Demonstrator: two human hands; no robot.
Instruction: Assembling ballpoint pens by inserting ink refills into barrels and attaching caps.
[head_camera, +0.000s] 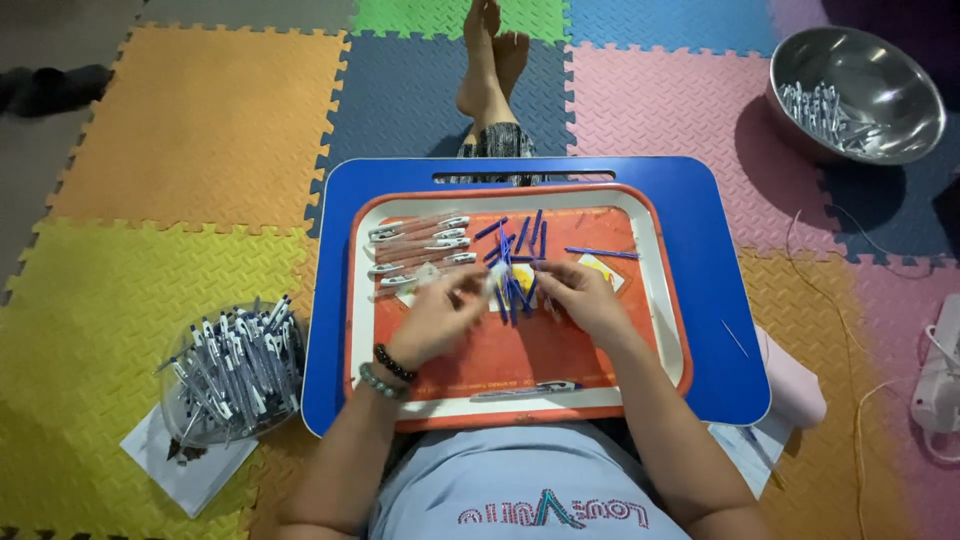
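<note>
Two hands meet over the middle of an orange tray (520, 372), where we see pen assembly partway through. The left hand (437, 318) pinches a pale, blurred piece that looks like a pen barrel (470, 287), and the right hand (580, 298) closes its fingertips beside a loose heap of blue refills (513, 272); whether it holds one of them we cannot tell. Just left of the heap, a short row of white pens (420, 248) lies side by side on the tray, and one more pen (527, 390) rests near its front rim. We judge a good share already done: a clear bowl (232, 370) on the floor at the left is heaped with white-and-blue pens. A good deal seems left, for a steel bowl (862, 92) at the far right holds further small parts. The tray sits on a blue lap desk (715, 300) above coloured foam mats (200, 130).
</note>
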